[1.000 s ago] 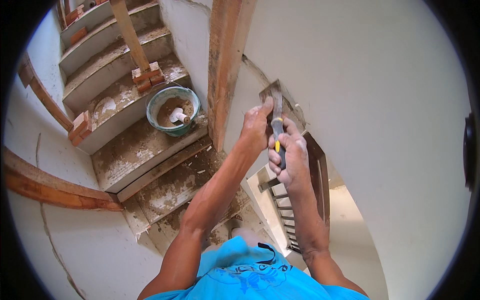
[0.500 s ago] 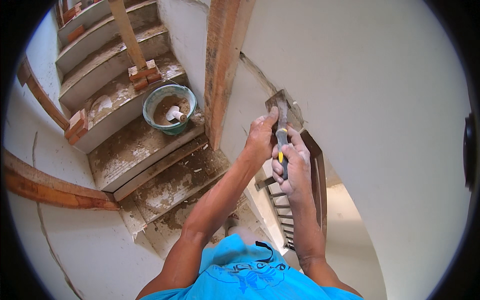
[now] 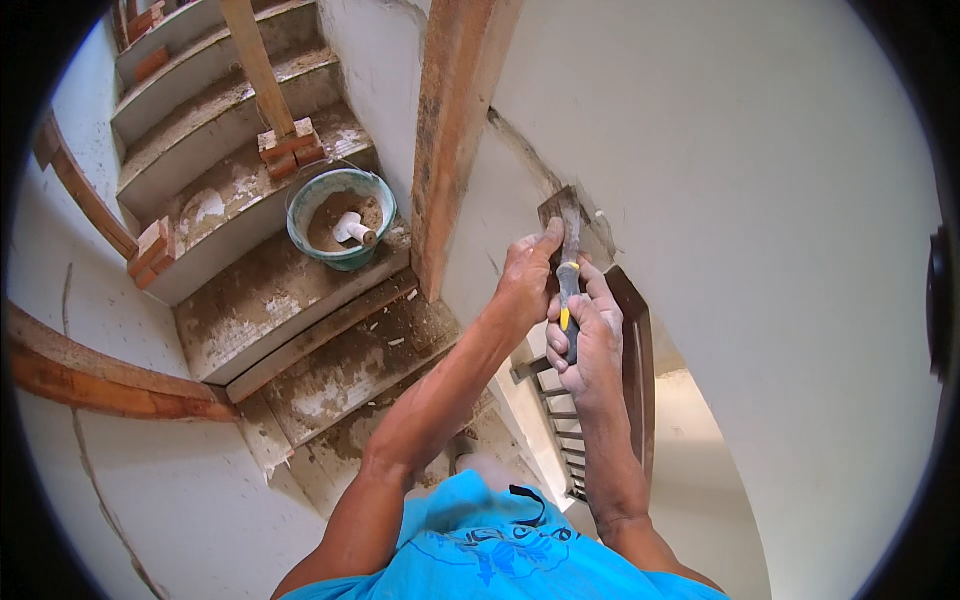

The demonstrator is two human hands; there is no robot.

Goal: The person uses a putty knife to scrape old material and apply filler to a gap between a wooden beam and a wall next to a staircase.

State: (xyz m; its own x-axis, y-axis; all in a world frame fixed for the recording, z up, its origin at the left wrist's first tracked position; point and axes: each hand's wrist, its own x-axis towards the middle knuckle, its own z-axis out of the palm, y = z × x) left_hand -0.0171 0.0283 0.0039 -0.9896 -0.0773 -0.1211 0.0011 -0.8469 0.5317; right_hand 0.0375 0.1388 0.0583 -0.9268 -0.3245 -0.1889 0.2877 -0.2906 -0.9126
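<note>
My right hand (image 3: pixel 588 335) is closed around the black and yellow handle of a putty knife (image 3: pixel 570 300), its blade angled up toward the wall. Just left of it, my left hand (image 3: pixel 525 272) is closed, thumb on top, at the edge of a small dark flat plate (image 3: pixel 549 208). The knife's blade overlaps this plate, and my left fingers are hidden beneath. Both tools are close to a rough, filled crack (image 3: pixel 525 150) that runs down the white wall (image 3: pixel 720 200).
At left, a green bucket (image 3: pixel 345 262) of brown mortar with a white-bladed trowel (image 3: pixel 352 229) stands on a dirty stair step (image 3: pixel 250 310). A wooden post (image 3: pixel 450 140) rises beside the wall. Bricks (image 3: pixel 290 150) brace a timber prop (image 3: pixel 258 70). Below my right arm is a dark railing (image 3: pixel 632 370).
Both hands, the putty knife and the plate have shifted very slightly right and down in the picture. The grips look the same.
</note>
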